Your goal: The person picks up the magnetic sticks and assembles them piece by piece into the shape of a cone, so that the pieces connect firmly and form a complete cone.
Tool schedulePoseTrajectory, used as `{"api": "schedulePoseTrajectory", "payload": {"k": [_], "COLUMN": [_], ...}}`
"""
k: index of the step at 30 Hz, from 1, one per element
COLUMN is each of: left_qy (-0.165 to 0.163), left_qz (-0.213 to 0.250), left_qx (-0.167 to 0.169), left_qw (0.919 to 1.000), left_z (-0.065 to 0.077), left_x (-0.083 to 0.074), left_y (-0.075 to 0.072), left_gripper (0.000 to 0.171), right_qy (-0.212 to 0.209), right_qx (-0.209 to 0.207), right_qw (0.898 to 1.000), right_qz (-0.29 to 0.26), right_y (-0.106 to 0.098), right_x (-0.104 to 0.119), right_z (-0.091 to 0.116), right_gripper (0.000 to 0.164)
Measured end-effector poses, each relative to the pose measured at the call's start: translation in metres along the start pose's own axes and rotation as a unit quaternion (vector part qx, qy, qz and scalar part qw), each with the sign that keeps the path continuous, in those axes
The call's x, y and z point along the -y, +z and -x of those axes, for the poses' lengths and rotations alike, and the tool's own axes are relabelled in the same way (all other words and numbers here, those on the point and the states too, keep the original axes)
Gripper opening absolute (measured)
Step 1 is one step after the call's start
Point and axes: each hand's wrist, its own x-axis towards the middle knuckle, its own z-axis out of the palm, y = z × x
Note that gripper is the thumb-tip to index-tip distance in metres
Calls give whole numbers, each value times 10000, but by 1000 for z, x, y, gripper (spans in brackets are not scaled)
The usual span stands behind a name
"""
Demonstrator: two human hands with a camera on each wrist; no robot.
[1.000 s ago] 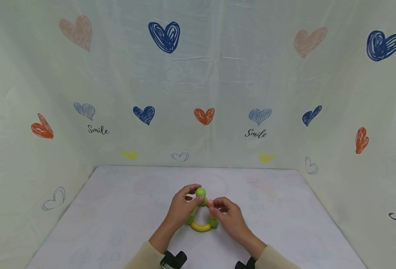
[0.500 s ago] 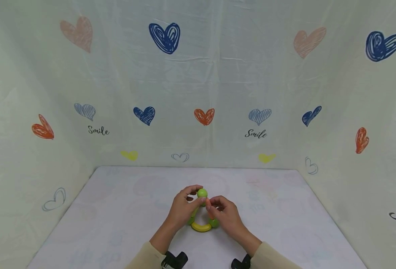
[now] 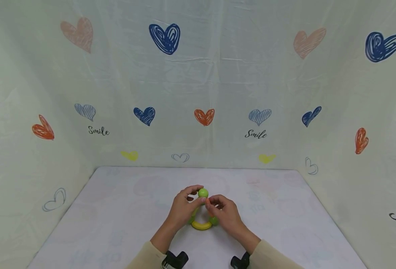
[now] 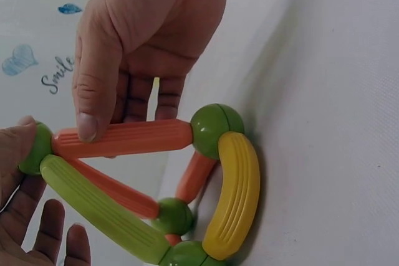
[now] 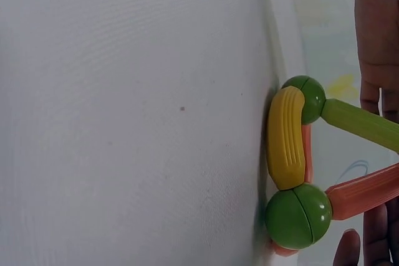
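Observation:
Both hands are on a pyramid-like frame of green balls and coloured rods from a magnetic building set. My left hand [image 3: 181,209] pinches the green ball [image 3: 203,192] at its top. With thumb and fingers, my right hand [image 3: 229,215] pinches a straight orange rod [image 4: 131,139], which runs from that ball to a lower green ball [image 5: 298,216]. A light green rod [image 4: 103,210] slopes down from the top ball too. At the base, a curved yellow rod [image 3: 201,225] joins two green balls. Fingers partly cover the frame in the head view.
The frame stands on a white-covered table [image 3: 117,209]. Behind the table hangs a pale curtain [image 3: 184,82] printed with hearts and "Smile". Black wrist cameras [image 3: 175,259] are strapped near the beige sleeves [image 3: 147,257].
The right hand has shifted slightly left, bringing the upper end of the orange rod to the top ball. The left hand and the top ball have moved slightly right.

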Motion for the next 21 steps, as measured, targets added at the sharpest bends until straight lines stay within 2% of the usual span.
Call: {"api": "schedulePoseTrajectory", "payload": {"k": [12, 21], "left_qy": [-142, -114], "left_qz": [-176, -145], "left_qx": [-79, -92], "left_qw": [9997, 9998], "left_z": [-8, -6], "left_x": [2, 7], "left_y": [1, -2], "left_gripper": [40, 42], "right_qy": [58, 182], "right_qx": [-93, -172], "right_qw": [9999, 9996], "right_qz": [90, 160], "right_y": [1, -2], "right_x": [-1, -5], "right_z": [-9, -7], "right_gripper": [14, 14]}}
